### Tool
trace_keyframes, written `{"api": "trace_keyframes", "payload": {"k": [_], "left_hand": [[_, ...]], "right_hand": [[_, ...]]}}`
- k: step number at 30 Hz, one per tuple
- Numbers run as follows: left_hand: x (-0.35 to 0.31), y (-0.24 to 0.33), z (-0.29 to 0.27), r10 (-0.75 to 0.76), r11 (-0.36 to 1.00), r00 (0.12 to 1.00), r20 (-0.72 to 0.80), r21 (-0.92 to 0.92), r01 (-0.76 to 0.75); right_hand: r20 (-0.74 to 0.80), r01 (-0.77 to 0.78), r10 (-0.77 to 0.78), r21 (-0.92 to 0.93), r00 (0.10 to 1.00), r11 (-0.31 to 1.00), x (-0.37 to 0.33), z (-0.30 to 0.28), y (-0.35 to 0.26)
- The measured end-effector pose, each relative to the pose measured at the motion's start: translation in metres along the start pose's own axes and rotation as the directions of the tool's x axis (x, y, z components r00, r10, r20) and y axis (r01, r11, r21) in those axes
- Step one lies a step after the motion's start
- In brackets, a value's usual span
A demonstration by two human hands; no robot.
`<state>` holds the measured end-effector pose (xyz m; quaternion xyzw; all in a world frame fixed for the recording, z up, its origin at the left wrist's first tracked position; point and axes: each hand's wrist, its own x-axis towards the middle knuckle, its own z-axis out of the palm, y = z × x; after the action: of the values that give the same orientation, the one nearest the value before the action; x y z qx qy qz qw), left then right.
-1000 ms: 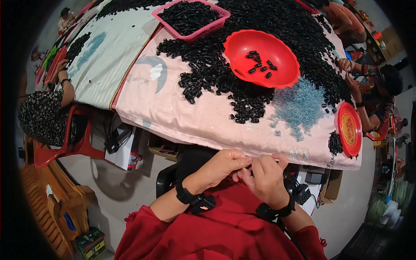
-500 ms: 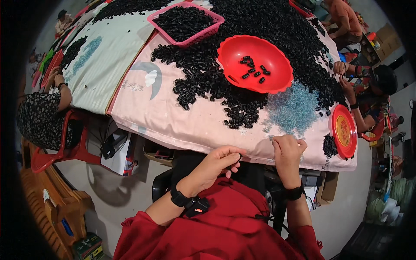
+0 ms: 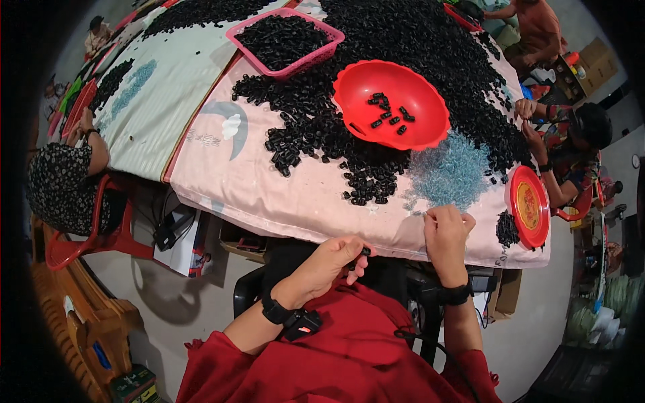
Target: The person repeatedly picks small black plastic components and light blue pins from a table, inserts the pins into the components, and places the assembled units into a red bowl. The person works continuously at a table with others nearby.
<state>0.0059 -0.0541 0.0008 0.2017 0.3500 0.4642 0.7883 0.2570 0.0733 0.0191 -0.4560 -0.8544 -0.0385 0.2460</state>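
Note:
My left hand (image 3: 332, 265) is closed just off the table's front edge, pinching a small black plastic piece (image 3: 365, 251) between thumb and fingers. My right hand (image 3: 447, 243) rests at the cloth's edge with its fingers bent and pressed together; whatever they may hold is hidden. Just beyond its fingertips lies a heap of small clear bluish pieces (image 3: 449, 171). Behind that heap stands a red scalloped bowl (image 3: 423, 101) with several black cylindrical parts (image 3: 395, 121) in it. Loose black parts (image 3: 369, 180) spread over the cloth in front of the bowl.
A pink basket (image 3: 329, 50) full of black parts stands at the back. A red oval tray (image 3: 531, 208) lies at the right edge beside small black pieces (image 3: 507, 228). Co-workers sit left and right; a red chair (image 3: 101, 232) is at the left. A big black heap (image 3: 396, 30) covers the far table.
My left fingers have curled in more tightly around the black piece, the index finger no longer stretched out. My right hand's fingers have drawn closer together in nearly the same place.

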Motion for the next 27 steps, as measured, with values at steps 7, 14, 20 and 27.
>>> {"api": "trace_keyframes", "payload": {"k": [7, 14, 20, 27], "left_hand": [[0.002, 0.000, -0.003, 0.016, 0.996, 0.999, 0.039, -0.084, -0.013], [0.002, 0.004, -0.005, 0.025, 0.999, 0.997, 0.068, 0.039, -0.028], [0.001, 0.006, -0.010, 0.030, 0.999, 0.995, 0.099, 0.028, -0.033], [0.002, 0.007, -0.008, -0.010, 0.998, 0.999, 0.044, -0.065, 0.013]], "right_hand": [[-0.053, 0.028, -0.022, 0.106, 0.998, 0.994, 0.020, 0.003, -0.014], [-0.019, 0.121, -0.119, 0.125, 0.993, 0.985, 0.047, 0.023, -0.024], [-0.024, 0.016, -0.010, 0.261, 1.000, 0.965, 0.051, 0.029, -0.008], [0.370, -0.527, 0.382, 0.682, 0.847, 0.507, 0.033, 0.009, 0.000]]}}
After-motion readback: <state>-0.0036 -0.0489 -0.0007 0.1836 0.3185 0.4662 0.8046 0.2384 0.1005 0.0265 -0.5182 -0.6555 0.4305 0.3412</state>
